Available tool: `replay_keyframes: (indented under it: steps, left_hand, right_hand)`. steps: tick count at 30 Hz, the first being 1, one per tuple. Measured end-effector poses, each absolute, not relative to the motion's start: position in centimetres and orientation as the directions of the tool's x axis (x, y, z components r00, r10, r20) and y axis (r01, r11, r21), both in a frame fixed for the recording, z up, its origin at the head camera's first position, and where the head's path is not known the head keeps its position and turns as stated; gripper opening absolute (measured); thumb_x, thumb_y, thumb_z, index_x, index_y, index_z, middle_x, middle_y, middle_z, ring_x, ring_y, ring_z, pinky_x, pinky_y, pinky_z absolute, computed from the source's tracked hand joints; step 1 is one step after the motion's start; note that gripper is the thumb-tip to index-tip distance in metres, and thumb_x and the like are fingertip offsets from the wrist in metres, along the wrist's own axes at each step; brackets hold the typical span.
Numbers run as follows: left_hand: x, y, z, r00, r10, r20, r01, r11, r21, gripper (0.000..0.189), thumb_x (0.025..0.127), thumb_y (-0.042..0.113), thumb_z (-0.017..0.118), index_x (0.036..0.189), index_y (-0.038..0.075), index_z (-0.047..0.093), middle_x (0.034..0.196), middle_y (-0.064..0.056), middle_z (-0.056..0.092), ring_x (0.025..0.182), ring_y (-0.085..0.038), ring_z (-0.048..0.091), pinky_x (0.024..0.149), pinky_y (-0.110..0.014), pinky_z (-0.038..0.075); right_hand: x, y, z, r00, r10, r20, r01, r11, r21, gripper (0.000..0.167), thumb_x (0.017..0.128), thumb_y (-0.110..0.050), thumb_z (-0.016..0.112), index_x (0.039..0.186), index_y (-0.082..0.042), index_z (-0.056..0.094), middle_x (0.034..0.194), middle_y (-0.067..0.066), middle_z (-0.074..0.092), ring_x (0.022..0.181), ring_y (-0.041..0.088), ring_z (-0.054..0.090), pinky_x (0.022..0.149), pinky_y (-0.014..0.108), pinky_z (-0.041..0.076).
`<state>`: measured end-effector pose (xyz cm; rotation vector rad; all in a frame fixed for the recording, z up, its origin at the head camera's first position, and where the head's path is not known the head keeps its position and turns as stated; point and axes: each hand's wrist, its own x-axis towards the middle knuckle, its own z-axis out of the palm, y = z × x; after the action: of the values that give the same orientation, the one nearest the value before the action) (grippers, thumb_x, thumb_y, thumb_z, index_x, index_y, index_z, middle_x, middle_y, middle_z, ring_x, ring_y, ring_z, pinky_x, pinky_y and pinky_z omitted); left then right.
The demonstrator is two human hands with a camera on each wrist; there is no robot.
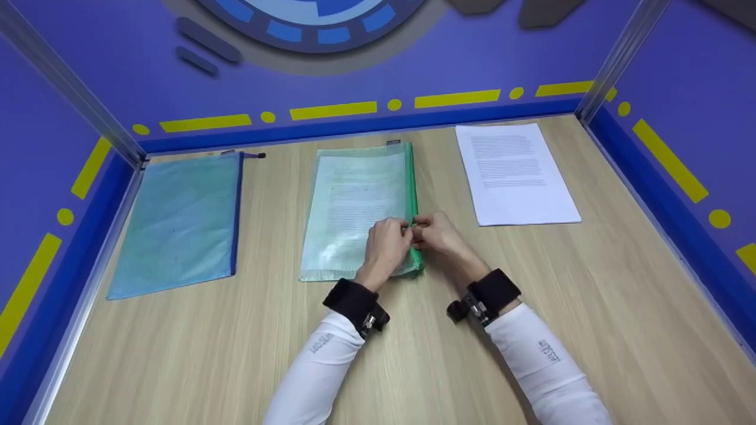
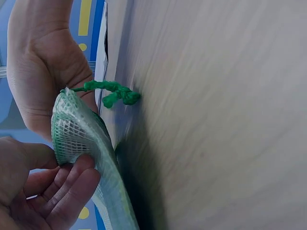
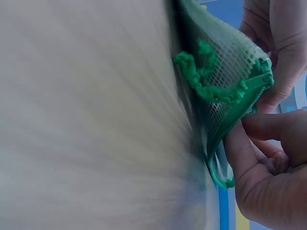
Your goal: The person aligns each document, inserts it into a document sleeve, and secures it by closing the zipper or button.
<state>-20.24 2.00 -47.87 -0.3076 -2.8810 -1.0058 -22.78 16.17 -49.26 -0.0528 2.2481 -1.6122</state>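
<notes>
Head view: left hand (image 1: 387, 243) pinches the mesh pouch (image 1: 348, 242), right hand (image 1: 442, 235) its green zipper (image 1: 409, 183), fingers nearly meeting along its right side; the pouch's long axis points away from the person across the tabletop (image 1: 422, 366). Right wrist view adds zipper teeth (image 3: 253, 102) and a knotted green cord (image 3: 211, 92), unclear from above.

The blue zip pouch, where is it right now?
In the head view, the blue zip pouch lies on the left side of the table, beside the left wall, with the green-edged pouch to its right.
</notes>
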Motion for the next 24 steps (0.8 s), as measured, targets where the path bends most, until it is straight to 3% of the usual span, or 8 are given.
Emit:
replay_keyframes:
  steps: [4,10,19,24]
  left_hand:
    - [-20.1,1.9,-47.8,-0.973,0.201,0.11,0.226,0.762,0.607,0.021,0.096,0.017,0.062,0.106,0.007,0.077,0.094,-0.007,0.077,0.078,-0.018,0.07,0.069,-0.03,0.055]
    - [-19.8,1.2,-47.4,-0.956,0.28,0.09,0.277,0.755,0.594,0.022,0.097,0.02,0.061,0.106,0.01,0.078,0.096,-0.005,0.077,0.076,-0.016,0.068,0.067,-0.027,0.053]
    - [-18.7,-0.7,-47.0,-0.899,0.436,0.032,0.403,0.798,0.449,0.033,0.096,0.026,0.064,0.123,0.009,0.07,0.112,-0.01,0.07,0.103,-0.027,0.068,0.088,-0.039,0.056]
    - [-18.3,-1.3,-47.1,-0.86,0.501,-0.093,0.438,0.82,0.368,0.055,0.089,0.038,0.071,0.138,0.015,0.059,0.132,-0.01,0.061,0.121,-0.027,0.059,0.1,-0.04,0.051]
  right_hand:
    - [-22.7,16.7,-49.1,-0.937,-0.209,-0.28,0.198,0.343,-0.918,0.047,0.093,-0.001,0.048,0.138,0.013,0.048,0.126,0.031,0.063,0.08,0.008,0.07,0.073,0.022,0.06]
    - [-22.8,17.5,-49.2,-0.937,-0.214,-0.275,0.198,0.321,-0.926,0.042,0.098,-0.007,0.052,0.135,0.012,0.052,0.126,0.033,0.062,0.077,0.007,0.071,0.074,0.022,0.06]
    - [-22.7,18.4,-48.9,-0.923,-0.195,-0.331,0.276,0.262,-0.925,0.04,0.1,-0.008,0.052,0.135,0.011,0.053,0.117,0.027,0.069,0.072,0.007,0.071,0.07,0.022,0.06]
    - [-22.8,19.5,-48.9,-0.937,-0.166,-0.307,0.256,0.271,-0.928,0.041,0.101,-0.01,0.051,0.137,0.009,0.052,0.117,0.028,0.069,0.078,0.01,0.072,0.074,0.023,0.06]
